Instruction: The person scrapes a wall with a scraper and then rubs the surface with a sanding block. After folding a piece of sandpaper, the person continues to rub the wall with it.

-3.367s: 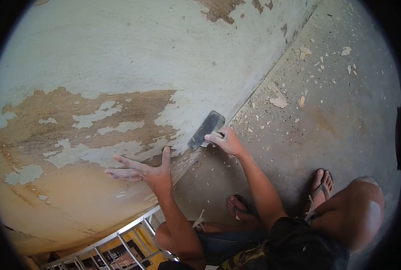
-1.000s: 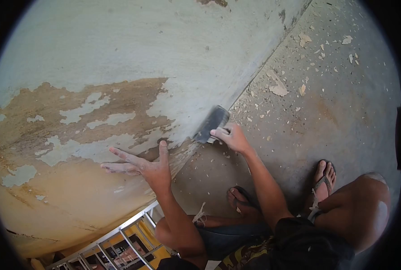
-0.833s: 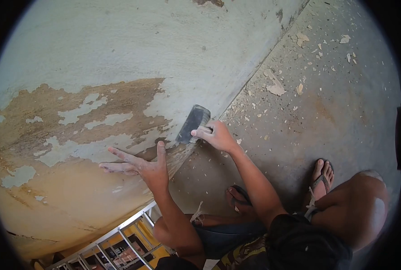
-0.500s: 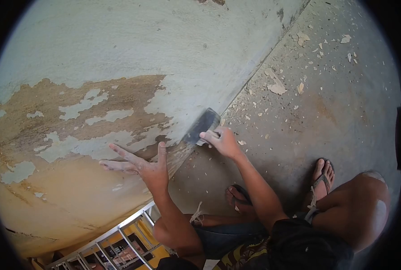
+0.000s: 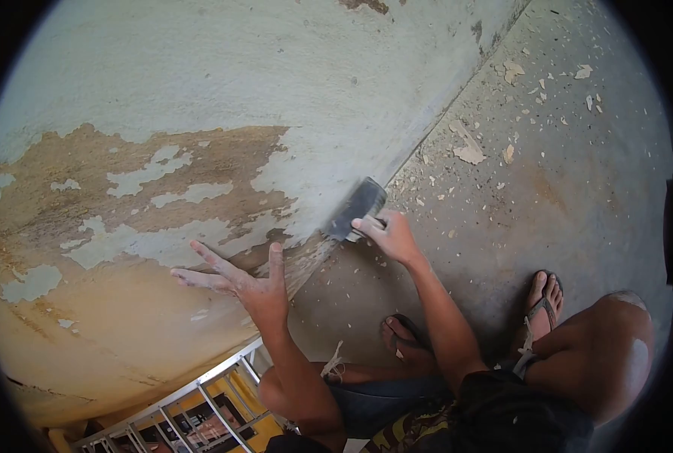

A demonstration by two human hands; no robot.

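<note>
My right hand (image 5: 385, 235) grips a dark, flat rectangular hand tool (image 5: 361, 205) by its near edge, thumb on top. The tool's face overlaps the low part of the wall (image 5: 321, 90), close to where it meets the floor; its edges are slightly blurred. My left hand (image 5: 247, 283) has its fingers spread, thumb up, and holds nothing. It overlaps the lower wall, left of the tool. Around both hands the wall is patchy: pale paint, bare brown areas (image 5: 223, 155) and a yellowish lower part (image 5: 125, 325).
Paint flakes (image 5: 468, 147) and dust lie on the grey concrete floor (image 5: 593, 181) along the wall's base. A metal ladder (image 5: 201, 383) is at the lower left, beside my left arm. My sandalled feet (image 5: 544, 298) and bent knees are close behind my hands.
My right hand and the tool sit slightly right of before in view. The wall and floor have also shifted a little right, while my left hand stays spread.
</note>
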